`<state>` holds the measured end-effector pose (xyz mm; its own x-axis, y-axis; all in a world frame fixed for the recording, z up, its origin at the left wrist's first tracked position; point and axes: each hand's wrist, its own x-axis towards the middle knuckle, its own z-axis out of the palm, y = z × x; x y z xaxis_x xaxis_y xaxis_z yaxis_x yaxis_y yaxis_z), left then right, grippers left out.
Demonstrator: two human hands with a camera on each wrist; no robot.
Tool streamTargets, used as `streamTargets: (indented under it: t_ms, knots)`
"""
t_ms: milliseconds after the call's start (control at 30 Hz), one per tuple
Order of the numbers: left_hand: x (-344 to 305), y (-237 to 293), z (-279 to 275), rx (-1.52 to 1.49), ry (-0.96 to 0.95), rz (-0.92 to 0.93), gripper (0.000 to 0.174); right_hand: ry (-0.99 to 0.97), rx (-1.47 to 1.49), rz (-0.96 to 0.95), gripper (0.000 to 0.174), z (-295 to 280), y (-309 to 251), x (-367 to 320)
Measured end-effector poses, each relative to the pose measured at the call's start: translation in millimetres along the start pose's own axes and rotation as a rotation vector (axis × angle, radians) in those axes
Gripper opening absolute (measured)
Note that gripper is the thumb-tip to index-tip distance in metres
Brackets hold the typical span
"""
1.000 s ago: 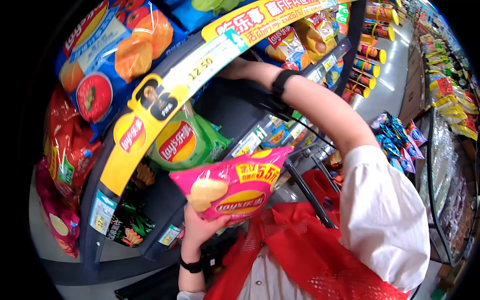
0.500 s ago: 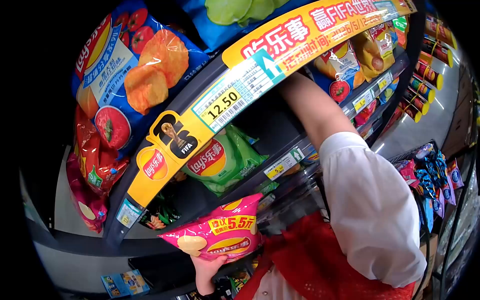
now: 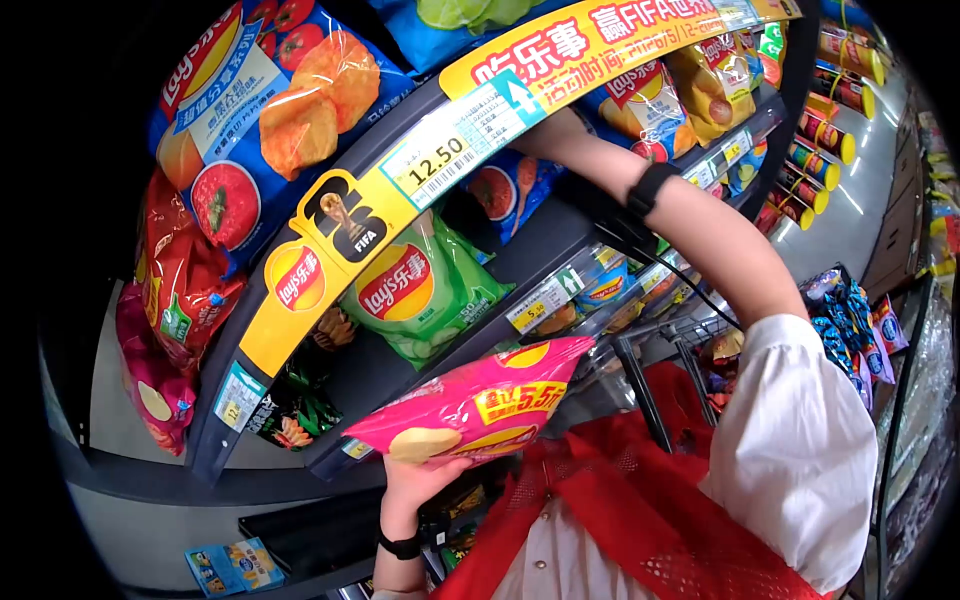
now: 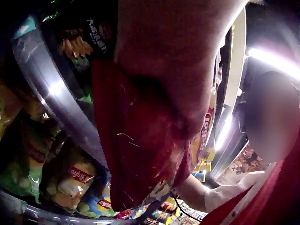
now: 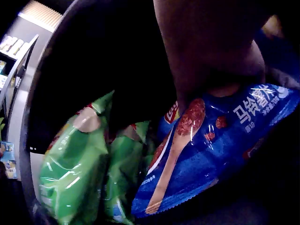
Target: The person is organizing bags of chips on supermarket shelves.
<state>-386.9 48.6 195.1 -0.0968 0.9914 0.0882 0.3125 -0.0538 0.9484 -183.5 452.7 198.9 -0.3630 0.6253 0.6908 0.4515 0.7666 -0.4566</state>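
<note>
My left hand (image 3: 425,482) holds a pink bag of potato chips (image 3: 470,400) from below, thumb across its lower front. In the left wrist view the bag (image 4: 145,140) looks dark red under the hand. My right hand (image 5: 220,61) reaches into the shelf and grips a blue bag of potato chips (image 5: 220,136) by its upper edge; its fingertips are hidden. The bag has a wooden spoon printed on it. In the head view, part of this blue bag (image 3: 508,195) shows below the price strip. Left of it stands a green chip bag (image 3: 425,285).
A curved yellow shelf strip (image 3: 330,240) with a price tag (image 3: 440,160) runs above the right forearm. Large blue (image 3: 290,120) and red (image 3: 190,270) chip bags sit at the left. Chip cans (image 3: 825,135) line the far right, and a cart handle (image 3: 640,390) is near the body.
The blue bag has come into sight under the right hand, where the shelf looked dark before. The pink bag stays in the left hand and has tilted. The head view has shifted.
</note>
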Motion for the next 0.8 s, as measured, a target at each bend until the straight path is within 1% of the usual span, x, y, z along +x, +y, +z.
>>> streamTargets:
  t_ms: [33, 67, 133, 167, 200, 233, 267, 300, 333, 367, 400, 433, 467, 500, 533, 600, 667, 700, 733, 800]
  knots:
    - [2, -7, 0, 0.019, 0.020, 0.015, 0.044, 0.082, 0.081, 0.126, 0.079, -7, -4, -10]
    - [3, -13, -2, 0.013, 0.014, 0.017, 0.044, 0.082, 0.072, 0.129, 0.079, -17, -6, -21]
    - [6, -24, -9, 0.247, -0.144, -0.009, 0.059, 0.105, -0.004, 0.350, 0.079, -65, -48, -45]
    - [5, -38, -14, 0.295, -0.204, -0.113, 0.056, 0.122, 0.010, 0.303, 0.079, -82, -55, -55]
    - [7, -71, -24, 0.487, -0.146, 0.132, 0.062, 0.138, 0.026, 0.257, 0.078, -99, -60, -66]
    - [13, -54, -15, 0.404, -0.167, 0.286, 0.066, 0.101, 0.084, 0.299, 0.079, -117, -69, -79]
    - [18, -30, -2, 0.402, -0.177, 0.289, 0.066, 0.061, 0.143, 0.403, 0.076, -133, -78, -97]
    - [22, -8, 11, -0.109, -0.184, -0.060, 0.077, 0.060, 0.176, 0.446, 0.074, -152, -95, -114]
    - [24, 1, 18, -0.350, -0.181, -0.143, 0.055, 0.055, 0.205, 0.501, 0.072, -163, -94, -134]
    - [27, -20, 16, 0.091, -0.206, 0.113, 0.051, 0.046, 0.321, 0.542, 0.070, -176, -98, -154]
    - [28, -42, 15, 0.531, -0.218, 0.369, 0.046, 0.053, 0.367, 0.614, 0.069, -190, -108, -171]
    - [32, -35, 32, 0.357, -0.210, 0.239, 0.046, 0.104, 0.388, 0.661, 0.069, -200, -105, -191]
    - [41, -11, 40, 0.185, -0.371, 0.293, 0.053, 0.114, 0.315, 0.707, 0.068, -214, -96, -211]
    - [49, -5, 55, 0.059, -0.251, 0.156, 0.053, 0.164, 0.265, 0.759, 0.065, -227, -101, -224]
    - [57, -1, 71, -0.063, -0.131, 0.016, 0.053, 0.202, 0.289, 0.777, 0.061, -240, -100, -237]
    - [79, 14, 90, -0.358, -0.081, -0.086, 0.046, 0.275, 0.223, 0.818, 0.057, -265, -96, -263]
    - [98, 42, 101, -0.671, -0.141, -0.333, 0.041, 0.352, 0.183, 0.856, 0.055, -286, -96, -286]
    - [107, 45, 105, -0.709, -0.177, -0.338, 0.042, 0.409, 0.240, 0.849, 0.055, -293, -95, -296]
    - [116, 53, 111, -0.718, -0.162, -0.345, 0.038, 0.464, 0.228, 0.877, 0.054, -296, -96, -305]
    - [135, 66, 125, -0.743, -0.105, -0.334, 0.037, 0.498, 0.286, 0.889, 0.053, -302, -96, -319]
